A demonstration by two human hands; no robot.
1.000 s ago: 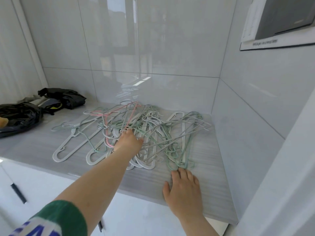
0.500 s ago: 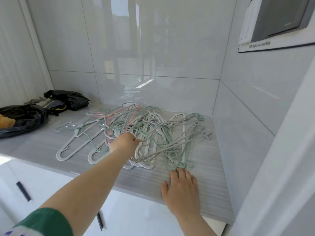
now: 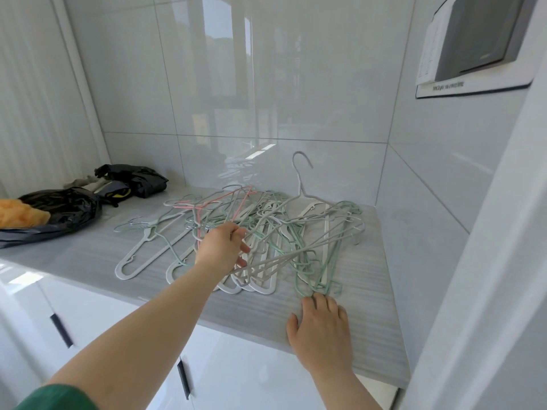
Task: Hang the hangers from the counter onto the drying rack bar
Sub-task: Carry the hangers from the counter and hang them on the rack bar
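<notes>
Glossy pale tiles cover the back and right walls around a grey striped bench [image 3: 74, 253], with white cabinet fronts and dark handles [image 3: 61, 329] below its front edge. A grey panel [image 3: 479, 39] in a white frame hangs high on the right wall.

The hangers [image 3: 266, 220] lie in a tangled heap on the right half of the bench, reaching from near the back wall almost to the front edge. They are thin wire ones in grey and green, one pink hanger [image 3: 201, 207] near the back and a few flat white plastic ones. One white plastic hanger [image 3: 133, 258] lies apart at the heap's left side.

The left hand [image 3: 220, 248] reaches into the middle of the heap from the front, with a green sleeve [image 3: 56, 398] at the upper arm. Its fingers are curled round the wire of a grey hanger [image 3: 301, 184]. That hanger is tilted up out of the heap, its hook in the air in front of the back wall, its lower part crossing other hangers.

The right hand [image 3: 321, 329] lies flat on the bench near the front edge, towards the right corner. Its fingers are straight and spread, holding nothing, and the fingertips touch the nearest green wires of the heap.

At the left end of the bench lies a crumpled black bag [image 3: 59, 211] with something orange [image 3: 20, 213] showing at its left. A second black bag [image 3: 136, 179] lies behind it, by the back wall, well apart from the hangers.
</notes>
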